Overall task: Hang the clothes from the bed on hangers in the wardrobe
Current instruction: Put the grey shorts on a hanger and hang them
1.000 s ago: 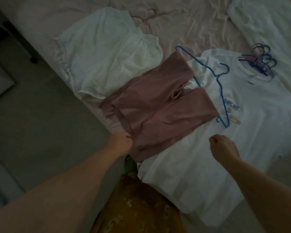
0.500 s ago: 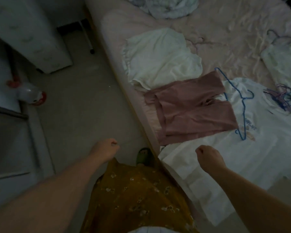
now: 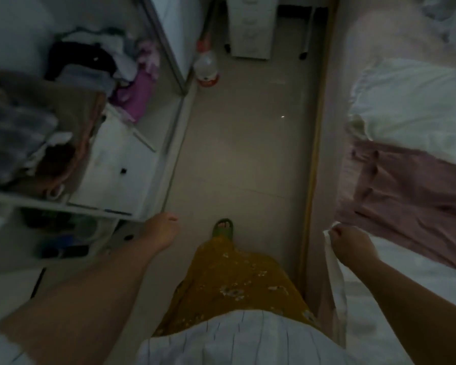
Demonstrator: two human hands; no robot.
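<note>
Since half a second ago the view has swung left, so the bed has slid to the right edge and the open wardrobe now fills the left side; the blue hanger and the bundle of hangers have gone out of sight.

In the head view, the right hand (image 3: pixel 352 245) is curled into a fist over the near edge of the white cotton T-shirt (image 3: pixel 416 272) on the bed; whether it pinches the cloth I cannot tell. The left hand (image 3: pixel 161 231) hangs over the floor beside the wardrobe, fingers loosely curled, holding nothing. The dusty-pink folded trousers (image 3: pixel 411 191) lie across the pale pink bed sheet (image 3: pixel 379 35), overlapping the T-shirt's far edge, and a cream ruffled garment (image 3: pixel 411 109) lies just beyond them, touching. The white wardrobe (image 3: pixel 116 164) on the left holds heaped clothes on a shelf, with a mirrored sliding door (image 3: pixel 166 43) behind. A white and red plastic bottle (image 3: pixel 206 68) stands on the beige tiled floor (image 3: pixel 242 154) near a white drawer unit (image 3: pixel 252 27). A green sandal (image 3: pixel 223 227) shows below the mustard floral skirt (image 3: pixel 229 283).
</note>
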